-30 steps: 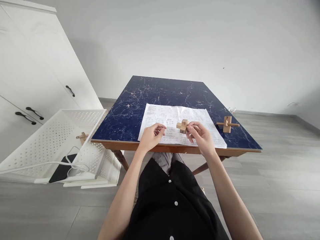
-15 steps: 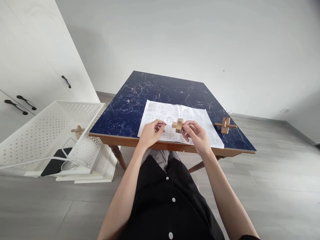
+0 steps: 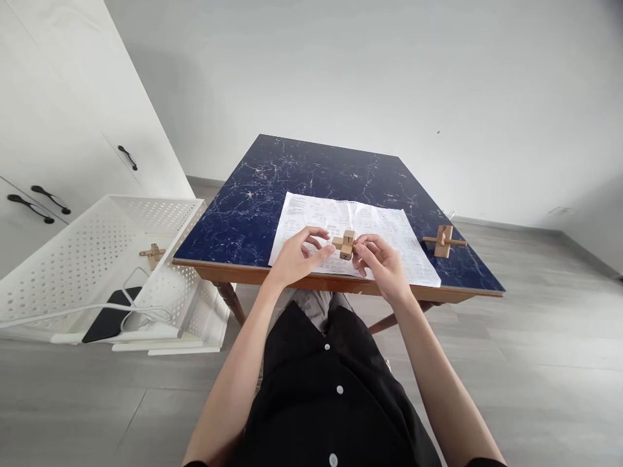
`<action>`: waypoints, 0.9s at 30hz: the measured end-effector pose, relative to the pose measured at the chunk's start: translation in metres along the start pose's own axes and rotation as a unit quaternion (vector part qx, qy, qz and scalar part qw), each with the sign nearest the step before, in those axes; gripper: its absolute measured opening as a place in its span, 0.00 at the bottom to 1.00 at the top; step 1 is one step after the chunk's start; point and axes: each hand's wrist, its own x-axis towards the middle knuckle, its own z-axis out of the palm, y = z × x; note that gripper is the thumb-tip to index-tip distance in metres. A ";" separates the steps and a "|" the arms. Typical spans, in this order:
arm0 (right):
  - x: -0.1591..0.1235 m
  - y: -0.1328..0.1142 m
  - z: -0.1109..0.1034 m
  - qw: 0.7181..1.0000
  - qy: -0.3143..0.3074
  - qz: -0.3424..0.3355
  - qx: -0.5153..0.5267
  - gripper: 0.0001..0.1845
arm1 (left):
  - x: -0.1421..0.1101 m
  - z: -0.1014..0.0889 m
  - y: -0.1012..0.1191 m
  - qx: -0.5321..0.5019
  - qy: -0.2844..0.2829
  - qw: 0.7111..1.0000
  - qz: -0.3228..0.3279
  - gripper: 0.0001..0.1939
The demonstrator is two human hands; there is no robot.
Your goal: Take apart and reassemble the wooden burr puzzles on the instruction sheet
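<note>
Just above the printed sheet (image 3: 311, 217) is a wooden burr puzzle (image 3: 346, 245) of crossed numbered blocks. My right hand (image 3: 382, 263) pinches its right end between thumb and fingers. My left hand (image 3: 299, 256) is at the puzzle's left side with thumb and fingers apart. Its thumb tip is close to the left block end; whether they touch I cannot tell. A second wooden puzzle (image 3: 443, 241) with a crossing bar stands on the blue table (image 3: 321, 165), right of the sheet.
On the left, beside the table, sits a white perforated basket (image 3: 73, 253). Inside it are another wooden puzzle piece (image 3: 152, 255), a black flat object (image 3: 111, 316) and a white cable (image 3: 129, 283). White cabinets (image 3: 73, 104) with black handles stand behind it.
My left hand has opened its fingers and moved right, up to the puzzle. My right hand still holds the puzzle, which has turned slightly. The view has shifted a little.
</note>
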 end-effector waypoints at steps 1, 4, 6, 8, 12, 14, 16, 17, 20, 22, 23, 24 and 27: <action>-0.001 0.001 0.001 1.000 -0.003 0.001 0.002 0.18 | 0.000 0.000 0.001 -0.007 -0.013 1.000 0.011 0.25; -0.003 0.002 0.002 1.000 -0.013 0.000 0.009 0.18 | 0.002 0.001 0.002 -0.016 -0.052 0.998 0.039 0.32; -0.004 0.001 0.003 1.000 -0.018 0.000 0.012 0.17 | 0.004 0.004 0.004 -0.020 -0.072 0.997 0.035 0.37; -0.006 -0.002 0.002 1.000 -0.025 -0.002 0.012 0.17 | 0.005 0.008 0.006 -0.033 -0.091 0.995 0.018 0.39; -0.012 -0.010 0.000 0.999 -0.045 -0.015 0.016 0.16 | 0.007 0.013 0.009 -0.082 -0.115 0.990 0.017 0.32; -0.015 -0.013 -0.003 0.998 -0.047 -0.020 0.024 0.17 | 0.007 0.014 0.010 -0.096 -0.102 0.990 0.024 0.32; -0.017 -0.015 -0.006 0.999 -0.043 -0.018 0.028 0.19 | 0.006 0.015 0.013 -0.093 -0.082 0.992 0.026 0.33; -0.017 -0.016 -0.008 0.999 -0.039 -0.014 0.025 0.20 | 0.006 0.016 0.015 -0.084 -0.072 0.994 0.027 0.34; -0.017 -0.019 -0.014 1.000 -0.029 0.008 0.006 0.21 | 0.006 0.019 0.024 -0.036 -0.051 0.997 0.035 0.34; -0.017 -0.021 -0.018 0.999 -0.040 0.027 -0.012 0.22 | 0.006 0.021 0.029 -0.005 -0.050 0.998 0.041 0.34; -0.017 -0.022 -0.020 0.998 -0.052 0.034 -0.020 0.22 | 0.006 0.023 0.031 0.005 -0.052 0.998 0.044 0.34; -0.017 -0.023 -0.022 0.997 -0.064 0.038 -0.024 0.22 | 0.006 0.025 0.033 0.012 -0.055 0.997 0.045 0.34; -0.018 -0.026 -0.025 0.996 -0.083 0.028 -0.024 0.21 | 0.006 0.030 0.034 0.006 -0.066 0.997 0.036 0.32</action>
